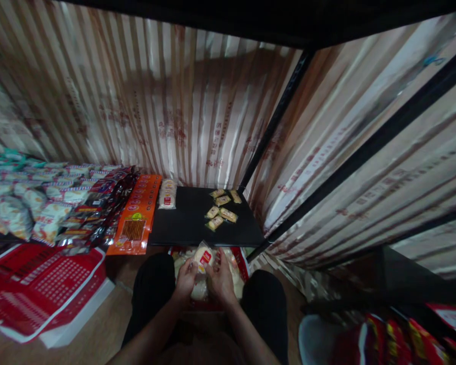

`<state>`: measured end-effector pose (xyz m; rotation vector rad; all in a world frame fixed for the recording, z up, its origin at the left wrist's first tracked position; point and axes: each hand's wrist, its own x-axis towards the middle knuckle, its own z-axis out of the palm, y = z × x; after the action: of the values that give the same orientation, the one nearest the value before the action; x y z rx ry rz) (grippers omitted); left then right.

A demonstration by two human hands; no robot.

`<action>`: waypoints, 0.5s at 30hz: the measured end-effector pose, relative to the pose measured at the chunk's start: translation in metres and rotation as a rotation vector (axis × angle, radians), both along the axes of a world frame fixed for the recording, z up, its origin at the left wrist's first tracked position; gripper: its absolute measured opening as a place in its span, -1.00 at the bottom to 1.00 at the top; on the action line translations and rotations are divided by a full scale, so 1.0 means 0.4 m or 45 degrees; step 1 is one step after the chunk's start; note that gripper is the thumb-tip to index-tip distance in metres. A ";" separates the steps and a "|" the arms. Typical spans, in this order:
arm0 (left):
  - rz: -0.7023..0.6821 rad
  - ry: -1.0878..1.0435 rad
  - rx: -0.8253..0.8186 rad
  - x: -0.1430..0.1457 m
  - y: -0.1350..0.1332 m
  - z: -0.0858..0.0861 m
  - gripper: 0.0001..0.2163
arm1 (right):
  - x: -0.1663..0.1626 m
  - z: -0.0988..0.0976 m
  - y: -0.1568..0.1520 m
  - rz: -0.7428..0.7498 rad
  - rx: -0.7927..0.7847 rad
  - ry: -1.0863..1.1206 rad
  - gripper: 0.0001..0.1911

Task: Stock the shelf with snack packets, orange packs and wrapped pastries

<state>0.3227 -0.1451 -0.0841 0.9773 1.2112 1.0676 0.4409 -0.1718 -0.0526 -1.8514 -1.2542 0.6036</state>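
Note:
Between my two hands is a clear packet of round white crackers (203,257) with a red label, held up in front of the shelf edge. My left hand (186,278) grips its left side, fingers closed on the wrapper. The fingers of my right hand (221,280) close on its right side. Below them, between my knees, a red-edged box (244,264) holds more pale packets, partly hidden by my hands. On the black shelf (186,220) stands a stack of similar white packets (167,194).
Several small yellowish packets (222,209) lie at the shelf's right. An orange snack bag (135,215), dark packets (95,203) and white snack bags (51,218) line the left. A red carton (49,289) sits on the floor. A black metal post (277,119) rises at the shelf's corner.

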 end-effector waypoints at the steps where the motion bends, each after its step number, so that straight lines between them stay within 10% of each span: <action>1: -0.012 -0.034 -0.039 -0.007 0.006 0.007 -0.61 | -0.002 0.023 0.005 0.039 0.051 -0.205 -0.29; 9: -0.440 0.106 0.120 -0.104 0.106 0.121 -0.83 | -0.013 0.179 0.085 0.834 0.043 -0.756 -0.46; 15: -0.282 -0.126 0.039 -0.149 0.166 0.163 -0.73 | -0.038 0.183 0.176 0.682 -0.050 -0.625 -0.70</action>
<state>0.2630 -0.0787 -0.0190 1.0440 0.9841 0.9496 0.4257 -0.1015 0.0206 -1.7511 -2.1117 0.4576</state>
